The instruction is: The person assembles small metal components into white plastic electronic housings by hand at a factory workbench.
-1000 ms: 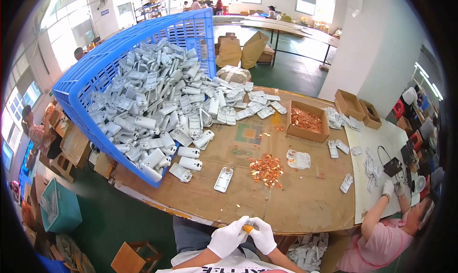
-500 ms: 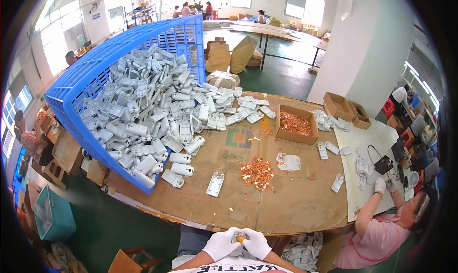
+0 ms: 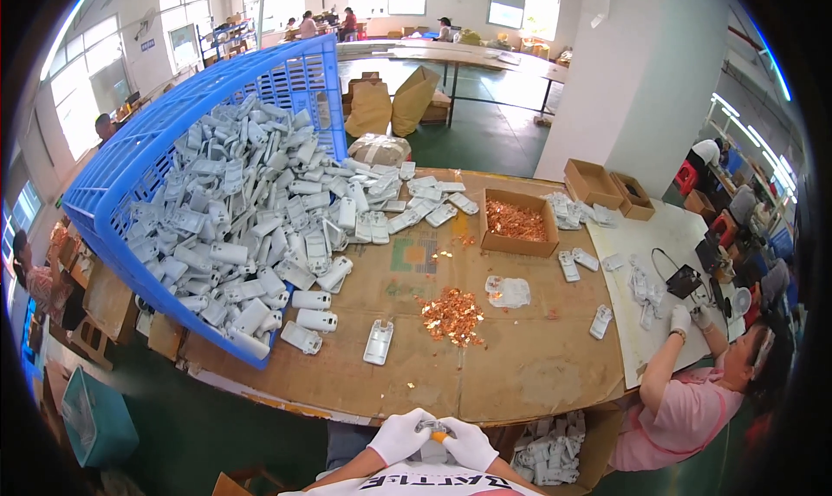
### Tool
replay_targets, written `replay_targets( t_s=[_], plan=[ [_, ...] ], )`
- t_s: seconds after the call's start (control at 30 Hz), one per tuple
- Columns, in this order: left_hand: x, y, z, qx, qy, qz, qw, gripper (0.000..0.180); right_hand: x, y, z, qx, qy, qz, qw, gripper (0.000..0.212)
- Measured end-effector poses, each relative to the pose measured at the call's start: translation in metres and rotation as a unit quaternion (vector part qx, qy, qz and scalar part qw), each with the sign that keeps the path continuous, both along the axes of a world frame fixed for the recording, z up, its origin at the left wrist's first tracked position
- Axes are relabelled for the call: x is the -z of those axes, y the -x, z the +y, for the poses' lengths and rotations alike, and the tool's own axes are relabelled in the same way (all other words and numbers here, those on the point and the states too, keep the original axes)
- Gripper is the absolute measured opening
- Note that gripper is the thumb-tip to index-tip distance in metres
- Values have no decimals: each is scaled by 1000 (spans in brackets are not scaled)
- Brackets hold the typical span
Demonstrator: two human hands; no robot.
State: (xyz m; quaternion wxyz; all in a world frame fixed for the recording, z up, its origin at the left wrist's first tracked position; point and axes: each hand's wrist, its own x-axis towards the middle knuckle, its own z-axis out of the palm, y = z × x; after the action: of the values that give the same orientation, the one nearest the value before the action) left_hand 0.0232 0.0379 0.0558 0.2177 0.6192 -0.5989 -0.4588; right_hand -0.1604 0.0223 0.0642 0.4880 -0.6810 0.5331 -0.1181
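My left hand (image 3: 399, 437) and my right hand (image 3: 469, 446), both in white gloves, meet close to my body at the table's front edge. Between them they grip a small pale grey plastic housing (image 3: 431, 426), mostly covered by the fingers. Something orange (image 3: 438, 436) shows at my right thumb, perhaps a finger cover. On the cardboard-topped table (image 3: 511, 366) ahead lie a loose heap of small copper-coloured metal pieces (image 3: 451, 316) and a single housing (image 3: 378, 342). A clear plastic tray-like piece (image 3: 508, 292) rests beside the heap.
A tipped blue crate (image 3: 195, 84) spills many housings (image 3: 251, 192) at left. A cardboard box (image 3: 520, 225) holds more copper pieces. Below the table edge, right of me, another box (image 3: 598, 448) contains housings. A co-worker in pink (image 3: 676, 418) sits at right.
The whole view has shifted slightly, so the table and crate appear further left. Both hands stay together around the housing, with only small finger movement.
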Motion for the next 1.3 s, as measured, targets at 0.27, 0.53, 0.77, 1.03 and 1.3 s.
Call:
replay_targets(
  t_s=[0.27, 0.53, 0.77, 1.03, 1.3],
  plan=[
    [6, -9, -9, -27, 40, 3, 999, 17, 12, -7, -24, -107, 29, -6, 994, 35],
    [15, -17, -9, -48, 6, 22, 999, 16, 3, -21, -31, -148, -15, 10, 989, 30],
    [-2, -17, -33, -78, 110, 90, 987, 14, 6, -27, -18, 52, 117, -48, 991, 64],
    [-46, 8, -108, -95, 240, -5, 966, 31, -19, -32, -69, 83, 225, 56, 969, 96],
    [-47, -73, -96, -179, 235, -42, 955, 42, 26, 111, -202, 295, 334, 346, 825, 28]
  ],
)
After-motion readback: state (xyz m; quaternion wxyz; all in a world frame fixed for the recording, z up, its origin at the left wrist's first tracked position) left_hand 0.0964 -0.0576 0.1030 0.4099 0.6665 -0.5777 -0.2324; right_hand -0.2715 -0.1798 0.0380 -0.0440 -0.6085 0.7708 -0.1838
